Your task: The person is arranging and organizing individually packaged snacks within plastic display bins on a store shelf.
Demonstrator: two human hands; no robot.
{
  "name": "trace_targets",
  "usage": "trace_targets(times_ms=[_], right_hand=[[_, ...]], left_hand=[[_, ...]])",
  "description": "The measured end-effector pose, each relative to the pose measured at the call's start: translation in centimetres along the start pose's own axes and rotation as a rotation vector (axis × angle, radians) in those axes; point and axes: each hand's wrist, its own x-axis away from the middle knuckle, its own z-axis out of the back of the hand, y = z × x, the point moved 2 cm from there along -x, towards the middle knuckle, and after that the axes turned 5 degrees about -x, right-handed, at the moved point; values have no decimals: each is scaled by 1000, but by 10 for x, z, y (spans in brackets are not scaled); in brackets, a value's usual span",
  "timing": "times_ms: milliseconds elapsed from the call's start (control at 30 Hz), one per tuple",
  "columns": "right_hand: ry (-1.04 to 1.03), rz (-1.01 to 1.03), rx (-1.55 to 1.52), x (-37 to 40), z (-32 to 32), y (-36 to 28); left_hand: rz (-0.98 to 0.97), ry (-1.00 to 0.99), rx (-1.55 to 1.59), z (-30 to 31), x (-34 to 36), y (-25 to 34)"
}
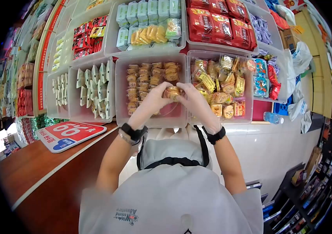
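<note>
wrapped snack [172, 93], pinched between curved fingers of left hand [156, 100] and right hand [195, 102], over clear bin [173, 118]

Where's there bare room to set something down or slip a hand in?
Set down: wooden counter, between price sign and white edge strip. Hand: small patch in cookie bin, near right corner, bordered by cookie packs; left hand and right hand hover close. Crowded: mixed-snack bin, red-packet bin.
</note>
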Motion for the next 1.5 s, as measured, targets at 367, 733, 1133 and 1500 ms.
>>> trace_targets(times_ms=[367, 733, 1133, 1500], right_hand=[[190, 23, 115, 19, -6, 30], [435, -142, -36, 73, 27, 50], [613, -662, 598, 132, 87, 93], [502, -655, 714, 131, 75, 121]], left_hand=[[28, 298, -280, -52, -64, -97], [117, 425, -797, -65, -73, -78], [108, 379, -568, -53, -66, -42], [-327, 280, -280, -62, -42, 49]])
